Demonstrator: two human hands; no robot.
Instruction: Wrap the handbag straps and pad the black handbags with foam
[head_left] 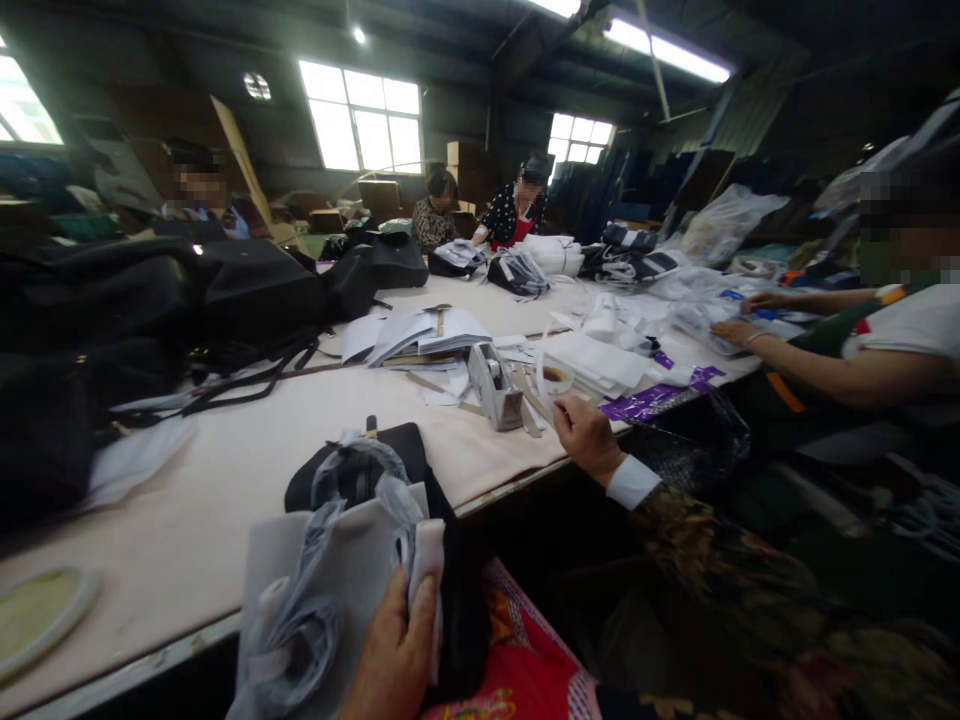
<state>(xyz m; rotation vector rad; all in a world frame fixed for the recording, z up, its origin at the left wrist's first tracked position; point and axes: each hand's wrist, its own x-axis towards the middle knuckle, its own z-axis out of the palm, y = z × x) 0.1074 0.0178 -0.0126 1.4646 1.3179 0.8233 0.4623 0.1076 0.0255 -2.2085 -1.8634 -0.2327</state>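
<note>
One left hand [397, 640] clamps white wrapping [356, 545] against a black bag [409, 450], the curled right hand [589, 440] near a tape dispenser [495, 390], its grip impossible to tell

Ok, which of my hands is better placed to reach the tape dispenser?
Likely your right hand: it's beside the tape dispenser, while your left hand is farther away, gripping pale wrapping against the black bag.

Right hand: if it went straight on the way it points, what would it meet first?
Probably the loose strips beside the tape dispenser, though the height of the right hand is unclear.
</note>
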